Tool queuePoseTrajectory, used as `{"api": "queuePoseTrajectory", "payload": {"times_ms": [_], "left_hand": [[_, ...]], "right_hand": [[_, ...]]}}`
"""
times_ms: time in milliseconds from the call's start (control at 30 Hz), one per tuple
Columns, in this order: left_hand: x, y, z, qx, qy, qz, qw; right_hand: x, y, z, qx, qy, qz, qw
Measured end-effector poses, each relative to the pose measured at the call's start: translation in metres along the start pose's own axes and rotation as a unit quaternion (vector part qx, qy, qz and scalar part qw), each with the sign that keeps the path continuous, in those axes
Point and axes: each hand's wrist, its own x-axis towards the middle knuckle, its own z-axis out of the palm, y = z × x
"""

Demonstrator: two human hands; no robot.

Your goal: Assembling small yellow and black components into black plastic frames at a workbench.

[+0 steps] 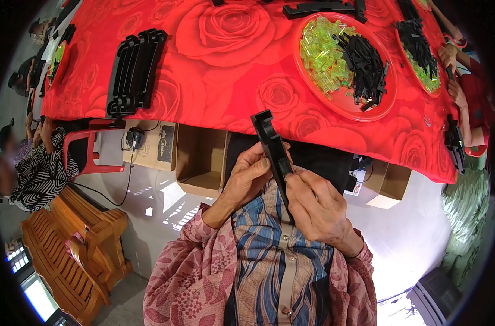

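"Two hands are working on one black strip (273,142), aren't they?"

"Yes. The left hand (248,173) is gripping it near the middle: the thumb is pressing its left side, and the other fingers are curling partly out of sight behind it. The right hand (318,209) is gripping lower down, with bent fingers resting against its right side."

"Where is the strip sitting?"

"It is slanting in front of the blue and brown shirt (258,255), its upper end pointing toward the table. That end is overlapping the edge of the red tablecloth (215,81) in this view; I cannot tell whether they are touching."

"Is anything getting in the way?"

"The right hand is hiding part of the strip's lower half, and the table edge is running just beyond the hands."

"And around them?"

"A stack of black strips (136,73) is lying on the left of the cloth. On the right, a red plate (342,103) is holding clear yellow-green pieces (321,54) beside small black pieces (364,70). An open cardboard box (201,155) is standing below the table edge, and at the far right a co-worker's hands (458,95) are holding something dark."
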Motion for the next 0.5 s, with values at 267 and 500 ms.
{"api": "queuePoseTrajectory", "payload": {"times_ms": [267,500], "left_hand": [[0.001,-0.002,-0.002,0.001,0.007,-0.008,1.0],[0.0,-0.004,-0.003,0.01,-0.022,0.002,1.0]], "right_hand": [[0.009,-0.006,-0.006,-0.048,-0.08,-0.002,0.996],[0.01,-0.007,-0.01,-0.107,-0.112,-0.048,0.987]]}}
